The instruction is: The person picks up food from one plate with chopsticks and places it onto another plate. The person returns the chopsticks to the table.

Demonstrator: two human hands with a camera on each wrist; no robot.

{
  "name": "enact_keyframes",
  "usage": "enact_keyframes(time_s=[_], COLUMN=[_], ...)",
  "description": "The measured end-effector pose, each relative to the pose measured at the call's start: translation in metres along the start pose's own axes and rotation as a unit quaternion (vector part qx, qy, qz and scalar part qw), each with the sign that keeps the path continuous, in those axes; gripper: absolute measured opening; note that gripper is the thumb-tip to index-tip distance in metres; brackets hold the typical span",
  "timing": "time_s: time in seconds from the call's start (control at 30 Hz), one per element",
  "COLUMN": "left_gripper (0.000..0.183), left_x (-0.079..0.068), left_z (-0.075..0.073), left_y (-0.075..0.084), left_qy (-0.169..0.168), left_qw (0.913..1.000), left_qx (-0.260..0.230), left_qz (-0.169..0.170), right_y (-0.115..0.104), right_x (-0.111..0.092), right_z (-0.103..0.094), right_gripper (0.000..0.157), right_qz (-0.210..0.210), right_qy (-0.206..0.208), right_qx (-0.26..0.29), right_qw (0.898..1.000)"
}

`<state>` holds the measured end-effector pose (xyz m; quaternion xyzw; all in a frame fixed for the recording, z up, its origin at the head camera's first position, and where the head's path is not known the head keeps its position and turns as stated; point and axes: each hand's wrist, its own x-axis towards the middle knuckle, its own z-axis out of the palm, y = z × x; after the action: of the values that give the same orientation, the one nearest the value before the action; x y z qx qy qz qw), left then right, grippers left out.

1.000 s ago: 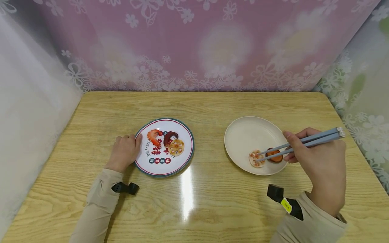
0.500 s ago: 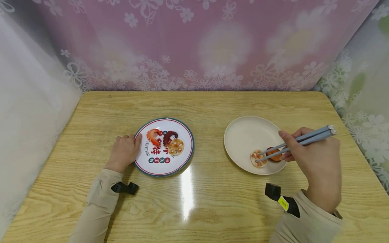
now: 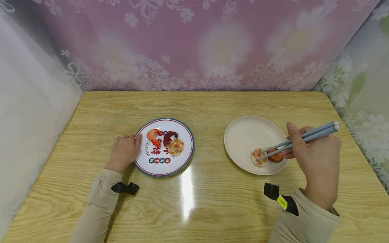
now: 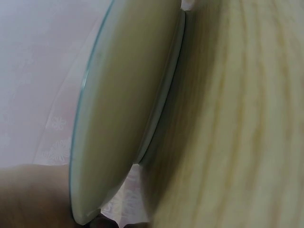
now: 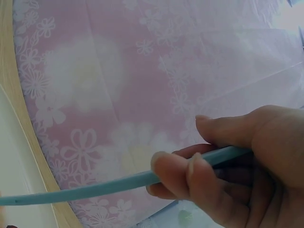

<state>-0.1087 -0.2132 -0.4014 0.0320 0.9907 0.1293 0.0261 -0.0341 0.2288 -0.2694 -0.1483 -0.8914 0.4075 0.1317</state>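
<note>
My left hand (image 3: 124,152) grips the left rim of a white plate (image 3: 186,162) with a green edge and red lettering, thumb on top. That plate carries a shrimp (image 3: 153,137), a dark octopus tentacle (image 3: 169,137) and a browned lotus root slice (image 3: 176,147). In my right hand (image 3: 320,158) is a pair of blue-grey chopsticks (image 3: 319,133). Their tips lie over a pale lotus root slice (image 3: 258,162) at the near side of a cream plate (image 3: 243,138). Just right of it, partly behind the chopsticks, sits a round brown piece (image 3: 277,157).
Both plates stand on a wood-grain table (image 3: 209,199), with bare tabletop between them. A pink floral curtain (image 3: 194,50) hangs along the far edge, and pale cloth (image 3: 30,128) hangs at the left side.
My right hand has shifted slightly left, and the chopstick tips with the pale lotus root slice have moved a little to the right. My left hand and its plate look unmoved.
</note>
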Motion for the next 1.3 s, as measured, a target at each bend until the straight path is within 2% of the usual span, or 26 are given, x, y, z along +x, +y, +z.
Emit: enact_keyframes(time_s=[0.2, 0.4, 0.67, 1.07, 1.3], left_gripper=[0.050, 0.050, 0.050, 0.052, 0.053], left_x=[0.001, 0.000, 0.000, 0.000, 0.000], left_z=[0.000, 0.001, -0.001, -0.002, 0.000], left_y=[0.000, 0.000, 0.005, 0.006, 0.005], left_qy=[0.001, 0.000, -0.018, -0.023, -0.019], left_qw=[1.0000, 1.0000, 0.9996, 0.9993, 0.9994], left_qx=[0.001, 0.009, 0.016, 0.013, 0.015], left_qz=[-0.001, -0.002, -0.016, -0.026, -0.023], right_y=[-0.004, -0.006, -0.008, -0.011, -0.014], right_x=[0.001, -0.001, 0.000, -0.001, -0.001], right_z=[0.000, 0.003, 0.008, 0.009, 0.012], right_gripper=[0.045, 0.037, 0.039, 0.041, 0.040], right_qz=[0.032, 0.025, 0.030, -0.002, -0.012], right_qy=[0.030, 0.074, 0.051, 0.063, 0.074], right_qx=[0.039, 0.075, 0.081, 0.078, 0.111], right_qw=[0.998, 0.994, 0.995, 0.995, 0.991])
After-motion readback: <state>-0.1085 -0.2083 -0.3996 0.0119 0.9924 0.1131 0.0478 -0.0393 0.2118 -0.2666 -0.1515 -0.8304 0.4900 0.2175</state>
